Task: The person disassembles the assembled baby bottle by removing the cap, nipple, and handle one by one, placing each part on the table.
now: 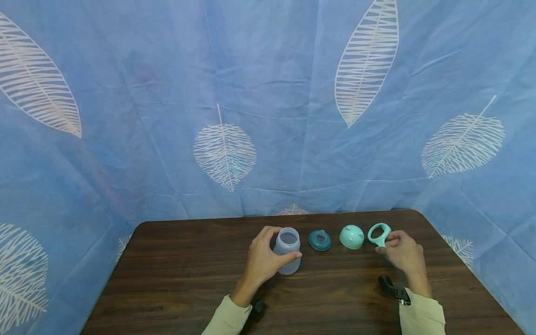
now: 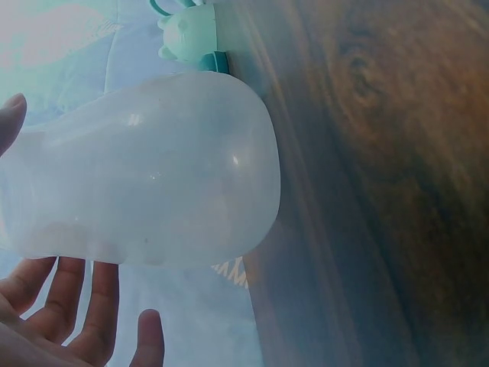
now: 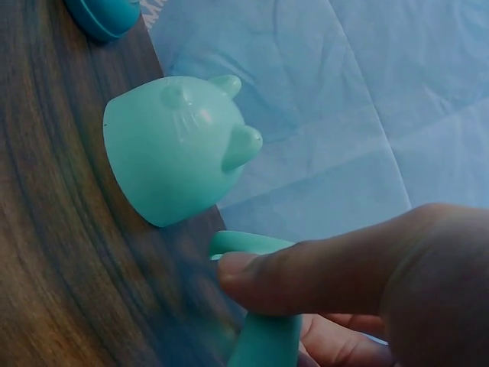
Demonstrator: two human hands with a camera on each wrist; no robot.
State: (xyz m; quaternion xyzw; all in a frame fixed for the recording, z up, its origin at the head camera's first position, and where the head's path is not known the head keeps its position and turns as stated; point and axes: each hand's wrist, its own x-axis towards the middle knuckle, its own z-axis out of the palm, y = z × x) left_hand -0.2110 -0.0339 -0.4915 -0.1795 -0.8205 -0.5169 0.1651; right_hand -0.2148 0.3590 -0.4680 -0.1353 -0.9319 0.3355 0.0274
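A translucent baby bottle stands upright and uncapped on the table. My left hand grips it, the thumb across the near side and the fingers behind; in the left wrist view the bottle fills the middle. With thumb and fingers, my right hand pinches a mint-green handle ring, partly hidden by the thumb in the right wrist view. Between the hands sit a teal collar with a nipple and, nearer the right hand, a mint dome cap with small ears.
The dark wooden table has rounded far corners. Behind it hangs a blue cloth with white leaf prints. A black strap is on the right wrist, and a dark object shows by the left wrist.
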